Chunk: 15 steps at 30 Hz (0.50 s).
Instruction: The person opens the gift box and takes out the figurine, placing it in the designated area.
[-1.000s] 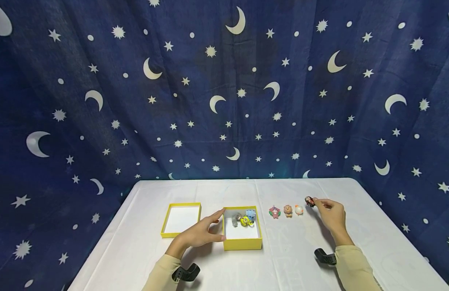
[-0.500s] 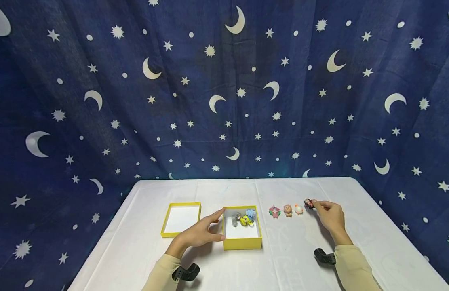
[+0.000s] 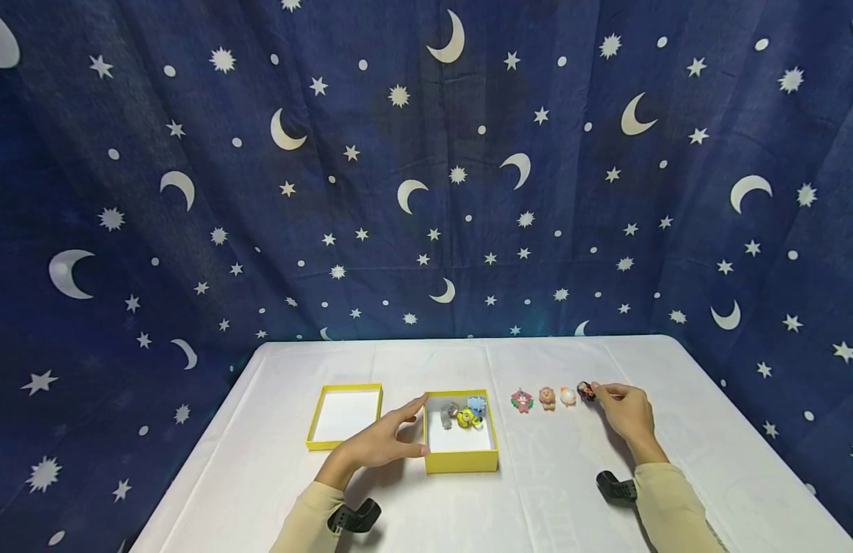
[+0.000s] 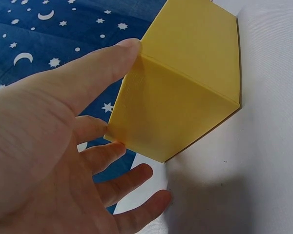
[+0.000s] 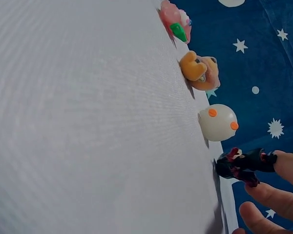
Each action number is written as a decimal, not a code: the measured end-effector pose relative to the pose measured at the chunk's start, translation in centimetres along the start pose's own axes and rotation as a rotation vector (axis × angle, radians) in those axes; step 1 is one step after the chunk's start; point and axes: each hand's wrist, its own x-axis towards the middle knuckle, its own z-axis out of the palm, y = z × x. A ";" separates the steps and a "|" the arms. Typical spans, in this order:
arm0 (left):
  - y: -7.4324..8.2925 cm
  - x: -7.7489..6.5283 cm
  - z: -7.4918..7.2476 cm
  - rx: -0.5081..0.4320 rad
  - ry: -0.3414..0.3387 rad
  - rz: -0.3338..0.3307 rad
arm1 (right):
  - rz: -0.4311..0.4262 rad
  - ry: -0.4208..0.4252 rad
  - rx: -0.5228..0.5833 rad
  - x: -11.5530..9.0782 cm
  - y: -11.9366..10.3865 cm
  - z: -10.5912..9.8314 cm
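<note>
My left hand (image 3: 374,445) rests against the left wall of a yellow box (image 3: 461,462), thumb and index fingertip at its edges, the other fingers spread. Inside lie a grey figurine (image 3: 447,417), a yellow one (image 3: 467,418) and a blue one (image 3: 477,405). My right hand (image 3: 629,412) pinches a small dark-haired figurine (image 5: 245,164) in dark clothes by its foot end. Its head end is at the tablecloth, at the right end of a row: a pink and green figurine (image 3: 521,401), a tan bear-like one (image 3: 547,399) and a white round one with orange spots (image 3: 567,396).
A shallow yellow lid (image 3: 343,415), white inside, lies left of the box. White cloth (image 3: 571,507) covers the table. Behind its far edge hangs a dark blue curtain (image 3: 385,307) with moons and stars.
My right hand has shifted slightly left and lowered the dark-haired figurine closer to the white round one. The left hand and the box have stayed in place.
</note>
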 end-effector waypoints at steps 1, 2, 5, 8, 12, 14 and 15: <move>0.0 0.0 0.0 0.000 0.001 -0.002 | -0.001 -0.008 -0.005 0.0 0.0 -0.1; 0.0 0.0 0.0 -0.001 0.000 -0.002 | -0.004 -0.015 -0.009 0.0 0.0 -0.1; 0.0 0.1 0.0 -0.005 0.001 -0.003 | -0.014 -0.040 -0.026 0.1 0.1 -0.3; -0.1 0.1 0.0 -0.010 0.000 0.002 | -0.019 -0.067 -0.039 0.1 0.2 -0.5; -0.1 0.0 0.0 -0.013 -0.002 -0.002 | -0.004 -0.106 -0.054 0.2 0.1 -0.8; -0.1 0.0 0.0 -0.012 -0.002 -0.006 | 0.000 -0.120 -0.062 0.2 0.0 -0.9; -0.1 0.0 0.0 -0.013 -0.002 -0.006 | 0.002 -0.127 -0.066 0.2 0.0 -1.0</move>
